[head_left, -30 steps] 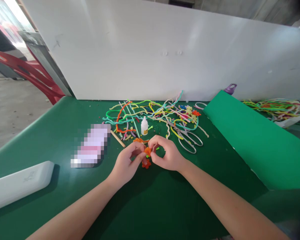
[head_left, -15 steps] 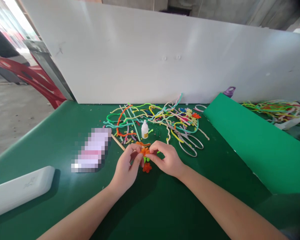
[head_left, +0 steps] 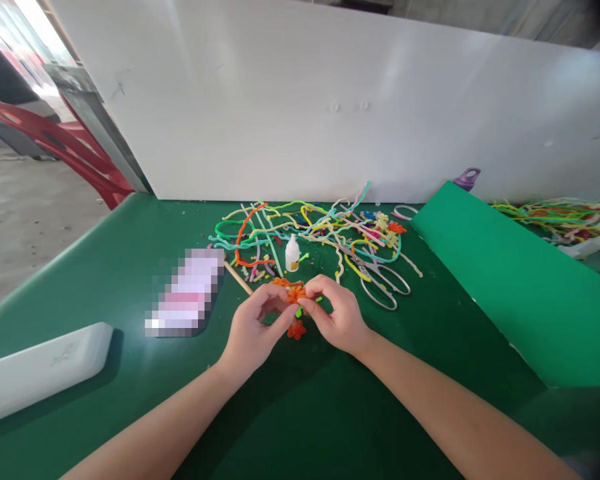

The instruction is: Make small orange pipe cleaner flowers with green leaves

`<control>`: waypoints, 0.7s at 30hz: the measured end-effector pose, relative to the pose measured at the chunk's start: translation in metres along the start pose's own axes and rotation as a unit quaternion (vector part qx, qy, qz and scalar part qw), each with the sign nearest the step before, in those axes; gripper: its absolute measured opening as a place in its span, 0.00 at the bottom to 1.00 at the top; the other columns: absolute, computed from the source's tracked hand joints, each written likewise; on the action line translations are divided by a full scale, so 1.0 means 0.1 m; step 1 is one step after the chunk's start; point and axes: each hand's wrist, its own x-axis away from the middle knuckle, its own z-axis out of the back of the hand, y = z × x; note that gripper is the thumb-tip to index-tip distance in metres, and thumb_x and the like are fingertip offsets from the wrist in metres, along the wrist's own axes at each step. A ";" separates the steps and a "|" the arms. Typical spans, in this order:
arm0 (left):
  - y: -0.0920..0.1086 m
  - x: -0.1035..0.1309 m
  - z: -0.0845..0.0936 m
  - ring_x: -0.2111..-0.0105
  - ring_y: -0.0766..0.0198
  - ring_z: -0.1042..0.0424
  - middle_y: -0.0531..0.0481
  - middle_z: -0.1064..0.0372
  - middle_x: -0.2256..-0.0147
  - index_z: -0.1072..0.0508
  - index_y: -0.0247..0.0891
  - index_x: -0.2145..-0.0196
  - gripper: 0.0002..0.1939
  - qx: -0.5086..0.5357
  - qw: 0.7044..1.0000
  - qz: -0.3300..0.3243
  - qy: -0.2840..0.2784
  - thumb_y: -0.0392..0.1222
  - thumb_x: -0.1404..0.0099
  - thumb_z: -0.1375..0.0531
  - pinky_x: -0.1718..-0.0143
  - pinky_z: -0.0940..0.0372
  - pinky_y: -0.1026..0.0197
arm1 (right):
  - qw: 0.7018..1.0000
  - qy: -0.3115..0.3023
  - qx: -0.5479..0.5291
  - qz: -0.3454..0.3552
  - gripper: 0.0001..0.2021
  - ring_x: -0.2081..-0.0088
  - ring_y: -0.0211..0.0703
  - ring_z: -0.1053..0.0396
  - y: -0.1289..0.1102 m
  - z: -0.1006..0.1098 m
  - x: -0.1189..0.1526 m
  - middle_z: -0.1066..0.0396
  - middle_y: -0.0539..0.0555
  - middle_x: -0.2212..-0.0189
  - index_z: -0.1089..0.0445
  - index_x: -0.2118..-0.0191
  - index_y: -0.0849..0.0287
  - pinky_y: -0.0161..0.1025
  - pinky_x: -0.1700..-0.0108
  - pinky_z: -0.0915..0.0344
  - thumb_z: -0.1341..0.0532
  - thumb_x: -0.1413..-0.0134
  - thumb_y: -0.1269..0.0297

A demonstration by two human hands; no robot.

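Observation:
Between my two hands is an orange pipe-cleaner flower (head_left: 296, 295), pinched at its petals. My left hand (head_left: 256, 327) grips its left side with thumb and fingers. On its right side, my right hand (head_left: 337, 313) pinches it between thumb and index finger. Just below hangs or lies a red-orange flower (head_left: 297, 330), with bits of bright green beside it. More orange fuzzy loops show behind the fingertips. A small white glue bottle (head_left: 292, 255) stands upright beyond my hands. Scissors (head_left: 377, 275) lie with handles apart to the right of it.
Tangled pipe cleaners (head_left: 280, 223) spread across the back of the green table (head_left: 280, 427). A wooden stick (head_left: 238, 278) and a blurred-out phone-like object (head_left: 190, 293) lie left. A long white case (head_left: 45, 373) is at far left, a green board (head_left: 520, 293) at right. A white panel (head_left: 280, 120) stands behind.
The view has shifted slightly. My left thumb has moved up and right against the orange flower, and both hands still pinch it.

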 end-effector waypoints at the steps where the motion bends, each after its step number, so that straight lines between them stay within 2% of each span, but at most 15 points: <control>1: 0.00 0.00 0.00 0.74 0.67 0.29 0.54 0.33 0.70 0.35 0.38 0.67 0.06 -0.002 1.000 0.007 0.003 0.38 0.41 0.40 0.70 0.31 0.63 | 1.000 0.004 0.002 0.000 0.03 0.71 0.36 0.36 -0.01 0.00 0.00 0.38 0.49 0.72 0.42 0.67 0.57 0.35 0.67 0.38 0.45 0.42 0.67; 5: -0.02 0.00 -0.01 0.76 0.67 0.28 0.53 0.32 0.71 0.33 0.38 0.69 0.05 -0.015 1.000 0.015 0.018 0.40 0.41 0.40 0.72 0.31 0.64 | 1.000 0.019 0.014 -0.007 0.04 0.70 0.37 0.37 -0.03 -0.06 0.03 0.39 0.50 0.73 0.43 0.67 0.56 0.36 0.66 0.38 0.47 0.41 0.67; 11: -0.04 0.04 -0.02 0.71 0.66 0.30 0.53 0.34 0.70 0.33 0.38 0.70 0.02 -0.048 0.998 -0.045 0.027 0.37 0.40 0.41 0.67 0.32 0.63 | 0.998 0.043 -0.005 -0.055 0.03 0.71 0.37 0.38 -0.06 -0.17 0.08 0.41 0.49 0.72 0.44 0.67 0.56 0.36 0.67 0.37 0.48 0.41 0.67; 16: -0.03 0.04 -0.02 0.73 0.68 0.29 0.53 0.35 0.68 0.36 0.39 0.67 0.02 0.031 0.999 -0.016 -0.004 0.36 0.37 0.43 0.70 0.32 0.63 | 0.997 0.020 -0.062 -0.029 0.02 0.69 0.37 0.37 -0.08 -0.08 0.02 0.39 0.50 0.71 0.42 0.67 0.56 0.35 0.66 0.36 0.47 0.42 0.68; 18: -0.02 0.03 -0.02 0.74 0.67 0.28 0.54 0.34 0.70 0.37 0.39 0.65 0.03 0.068 0.997 0.001 -0.023 0.37 0.36 0.44 0.70 0.32 0.63 | 0.997 0.002 -0.080 -0.009 0.02 0.67 0.38 0.37 -0.08 -0.01 -0.01 0.38 0.50 0.70 0.41 0.67 0.56 0.36 0.65 0.35 0.46 0.43 0.68; 21: 0.01 0.01 -0.02 0.76 0.68 0.29 0.56 0.34 0.73 0.38 0.39 0.63 0.04 0.111 0.993 0.027 -0.039 0.37 0.36 0.44 0.72 0.32 0.63 | 0.993 -0.019 -0.112 -0.023 0.04 0.67 0.38 0.36 -0.06 0.03 -0.04 0.37 0.51 0.70 0.39 0.68 0.57 0.36 0.66 0.35 0.47 0.42 0.68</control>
